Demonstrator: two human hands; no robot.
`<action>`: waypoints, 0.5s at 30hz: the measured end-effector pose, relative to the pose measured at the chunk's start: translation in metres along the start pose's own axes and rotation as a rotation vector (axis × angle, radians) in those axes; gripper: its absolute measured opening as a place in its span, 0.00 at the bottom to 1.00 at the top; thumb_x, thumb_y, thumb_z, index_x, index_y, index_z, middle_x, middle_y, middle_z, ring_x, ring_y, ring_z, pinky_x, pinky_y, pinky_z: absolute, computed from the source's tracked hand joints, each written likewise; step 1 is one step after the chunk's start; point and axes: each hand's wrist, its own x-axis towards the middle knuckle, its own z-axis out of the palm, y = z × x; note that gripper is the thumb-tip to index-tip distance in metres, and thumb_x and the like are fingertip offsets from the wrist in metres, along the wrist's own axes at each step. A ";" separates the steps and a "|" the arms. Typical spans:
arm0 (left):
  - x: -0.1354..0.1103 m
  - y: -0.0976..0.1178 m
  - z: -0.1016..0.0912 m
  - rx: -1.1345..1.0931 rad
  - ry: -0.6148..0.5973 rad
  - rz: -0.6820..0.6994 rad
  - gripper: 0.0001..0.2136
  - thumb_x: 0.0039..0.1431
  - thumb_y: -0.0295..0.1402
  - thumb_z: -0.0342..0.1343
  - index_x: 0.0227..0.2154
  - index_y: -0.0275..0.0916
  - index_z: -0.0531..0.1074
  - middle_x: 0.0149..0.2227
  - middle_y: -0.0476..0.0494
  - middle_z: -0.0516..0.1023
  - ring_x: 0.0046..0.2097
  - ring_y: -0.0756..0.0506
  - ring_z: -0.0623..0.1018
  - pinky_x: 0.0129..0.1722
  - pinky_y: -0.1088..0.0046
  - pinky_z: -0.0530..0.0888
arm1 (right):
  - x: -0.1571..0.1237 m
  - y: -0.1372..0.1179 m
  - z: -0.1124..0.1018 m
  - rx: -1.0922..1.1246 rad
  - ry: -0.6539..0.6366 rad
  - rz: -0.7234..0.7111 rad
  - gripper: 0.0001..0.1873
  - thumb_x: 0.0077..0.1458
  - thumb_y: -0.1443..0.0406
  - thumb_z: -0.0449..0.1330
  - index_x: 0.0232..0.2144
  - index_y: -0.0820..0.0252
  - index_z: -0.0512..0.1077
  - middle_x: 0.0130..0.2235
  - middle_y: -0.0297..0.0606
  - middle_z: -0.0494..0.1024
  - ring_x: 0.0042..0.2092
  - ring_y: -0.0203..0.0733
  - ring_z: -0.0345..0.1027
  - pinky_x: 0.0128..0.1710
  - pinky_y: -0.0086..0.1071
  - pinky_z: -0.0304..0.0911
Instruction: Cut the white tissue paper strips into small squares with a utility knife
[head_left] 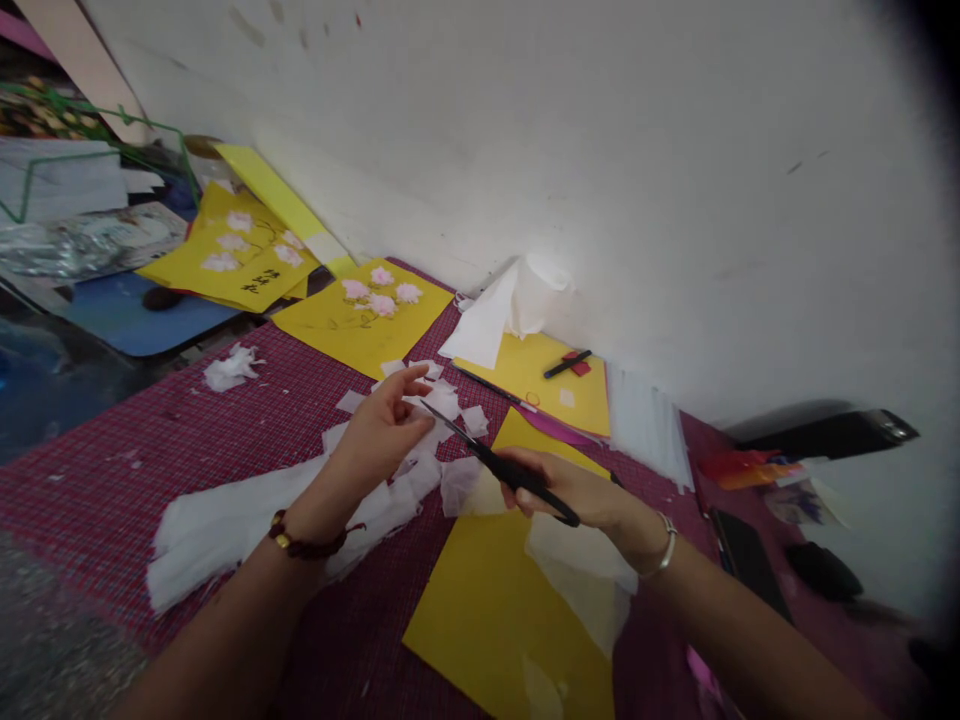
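Note:
My right hand [566, 485] grips a pair of black-handled scissors [491, 462], whose blades point up and left toward my other hand. Thumb and index finger apart, my left hand [386, 420] hovers over a scatter of small white tissue squares [442, 400]; I make out nothing held in it. Under the left forearm lie long folded strips of white tissue paper [225, 515]. A large yellow sheet [480, 600] is below my right hand, with thin translucent white pieces [585, 570] on it.
Yellow cards with pink tissue flowers [367, 310] lie toward the back left. A white tissue roll [540, 290] stands by the wall. A black marker [568, 364] rests on another yellow sheet [592, 400]. A crumpled tissue [232, 368] sits on the checked tablecloth [97, 480].

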 end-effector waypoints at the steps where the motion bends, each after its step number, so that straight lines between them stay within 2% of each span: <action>1: 0.001 -0.002 -0.001 0.038 0.017 0.013 0.28 0.48 0.28 0.58 0.56 0.39 0.66 0.47 0.40 0.74 0.30 0.51 0.72 0.28 0.74 0.70 | -0.001 -0.002 0.000 -0.024 -0.014 -0.033 0.33 0.53 0.42 0.57 0.46 0.63 0.67 0.34 0.37 0.68 0.33 0.35 0.61 0.32 0.30 0.60; 3: 0.004 -0.006 -0.003 0.162 0.088 0.088 0.26 0.49 0.29 0.57 0.54 0.38 0.67 0.49 0.38 0.75 0.39 0.45 0.76 0.39 0.66 0.73 | -0.005 -0.005 -0.002 -0.046 -0.019 -0.070 0.32 0.55 0.42 0.56 0.46 0.63 0.68 0.37 0.39 0.69 0.36 0.38 0.61 0.36 0.32 0.60; 4: 0.005 -0.008 -0.004 0.248 0.138 0.146 0.25 0.50 0.30 0.57 0.53 0.38 0.68 0.51 0.36 0.74 0.46 0.42 0.75 0.46 0.60 0.72 | -0.008 -0.006 -0.003 -0.038 -0.005 -0.071 0.32 0.55 0.42 0.55 0.47 0.63 0.68 0.37 0.39 0.69 0.37 0.38 0.61 0.36 0.32 0.60; 6: 0.008 -0.010 -0.007 0.435 0.239 0.258 0.23 0.49 0.30 0.57 0.51 0.37 0.70 0.56 0.33 0.70 0.58 0.36 0.68 0.58 0.53 0.64 | -0.017 -0.003 -0.008 -0.004 0.062 -0.065 0.31 0.56 0.44 0.56 0.50 0.61 0.68 0.38 0.40 0.70 0.36 0.37 0.61 0.34 0.31 0.60; 8: 0.008 -0.011 -0.009 0.573 0.289 0.314 0.22 0.49 0.32 0.58 0.50 0.37 0.71 0.59 0.32 0.68 0.62 0.33 0.64 0.61 0.50 0.59 | -0.030 0.004 -0.016 0.026 0.189 -0.061 0.32 0.55 0.46 0.58 0.54 0.59 0.65 0.39 0.40 0.71 0.35 0.37 0.62 0.33 0.31 0.60; 10: 0.008 -0.012 -0.009 0.621 0.280 0.329 0.20 0.50 0.33 0.58 0.48 0.39 0.73 0.58 0.34 0.69 0.61 0.33 0.66 0.61 0.51 0.60 | -0.045 0.016 -0.027 0.006 0.381 -0.041 0.33 0.54 0.48 0.60 0.56 0.58 0.64 0.38 0.40 0.73 0.35 0.38 0.64 0.34 0.32 0.62; 12: 0.007 -0.011 -0.006 0.618 0.213 0.330 0.16 0.51 0.35 0.57 0.44 0.41 0.74 0.53 0.37 0.73 0.57 0.35 0.70 0.59 0.53 0.63 | -0.062 0.033 -0.042 -0.090 0.630 0.057 0.31 0.54 0.50 0.60 0.56 0.58 0.65 0.41 0.42 0.75 0.36 0.41 0.67 0.35 0.33 0.64; 15: 0.003 -0.009 0.002 0.576 0.049 0.291 0.11 0.54 0.36 0.55 0.40 0.42 0.75 0.46 0.40 0.78 0.51 0.37 0.75 0.54 0.55 0.67 | -0.089 0.064 -0.062 -0.444 0.997 0.278 0.30 0.53 0.54 0.60 0.55 0.60 0.66 0.41 0.46 0.78 0.38 0.47 0.71 0.37 0.38 0.66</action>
